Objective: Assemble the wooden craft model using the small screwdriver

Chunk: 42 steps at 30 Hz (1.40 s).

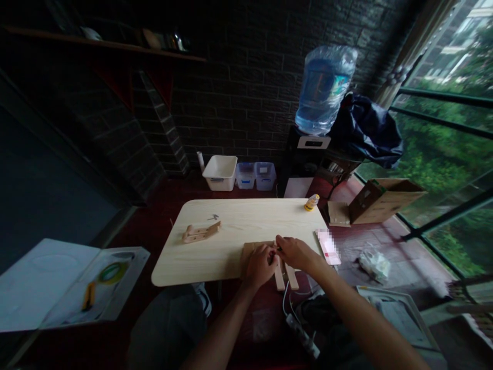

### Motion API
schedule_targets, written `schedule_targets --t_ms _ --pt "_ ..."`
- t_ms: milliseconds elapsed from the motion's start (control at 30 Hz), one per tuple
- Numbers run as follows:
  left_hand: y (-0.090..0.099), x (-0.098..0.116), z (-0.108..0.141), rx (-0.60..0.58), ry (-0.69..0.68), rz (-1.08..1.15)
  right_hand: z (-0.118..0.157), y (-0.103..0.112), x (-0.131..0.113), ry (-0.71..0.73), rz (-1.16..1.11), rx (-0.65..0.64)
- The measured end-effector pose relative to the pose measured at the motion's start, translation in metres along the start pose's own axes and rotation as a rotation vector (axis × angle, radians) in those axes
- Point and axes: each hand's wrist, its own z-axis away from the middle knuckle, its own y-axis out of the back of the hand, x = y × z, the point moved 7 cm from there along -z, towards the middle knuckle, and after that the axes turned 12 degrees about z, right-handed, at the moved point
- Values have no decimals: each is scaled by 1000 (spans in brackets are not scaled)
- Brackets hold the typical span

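Both hands meet over a wooden piece at the front right of the pale table. My left hand has its fingers curled at the left side of the piece. Against it from the right, my right hand is closed at the top of the piece; what its fingertips pinch is too small to name. Two wooden legs of the piece stick out past the table's front edge. Under my left hand lies a brown flat board or cardboard. Another wooden assembly rests at the table's left.
The table also bears small dark items and a yellow-capped bottle. A phone lies at the right edge. Beyond are bins, a water dispenser and a cardboard box. A power strip sits below.
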Motion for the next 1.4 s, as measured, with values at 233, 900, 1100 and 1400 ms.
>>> schedule_targets --t_ms 233,900,1100,1400 --pt "5 9 -1 -15 11 -14 2 2 2 -41 7 28" --pt "3 29 -1 -36 48 -5 32 -2 16 -13 -128 41" --pt "5 32 -1 -36 51 -9 36 -4 19 -46 -204 83" --pt "9 37 1 -58 76 -40 34 -1 21 -111 -289 159"
